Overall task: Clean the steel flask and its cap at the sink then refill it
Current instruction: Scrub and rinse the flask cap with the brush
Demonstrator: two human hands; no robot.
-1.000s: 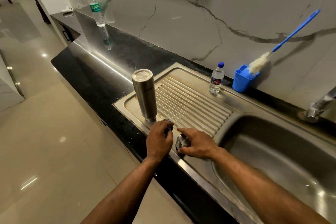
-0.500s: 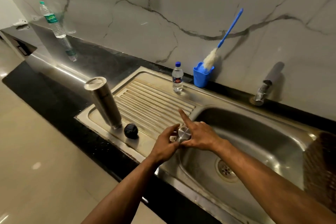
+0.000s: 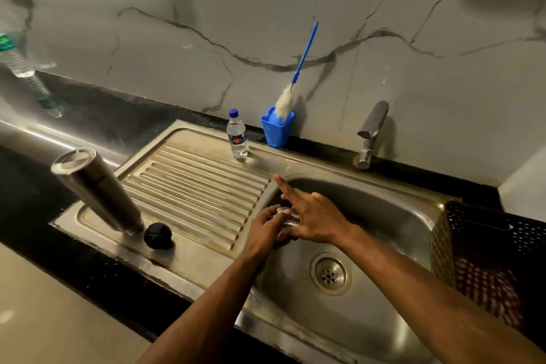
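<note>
I am holding the steel cap (image 3: 284,212) between both hands over the sink basin (image 3: 384,216), my left hand (image 3: 266,226) pinching it, my right hand (image 3: 317,220) seemingly gripping it too, forefinger pointing. The flask (image 3: 94,189) is standing far to my left beside a black stopper (image 3: 157,236).

Two forearms come up from the bottom edge of the frame — one from lower centre, one from the lower right — and both are bare along the whole length that shows, with no sleeve or cuff on either. The left hand (image 3: 267,226) and the right hand (image 3: 317,220), near the middle of the frame, are bare too — no glove, ring, watch or band shows on fingers or wrists. Short fingernails show at the fingertips.
</note>
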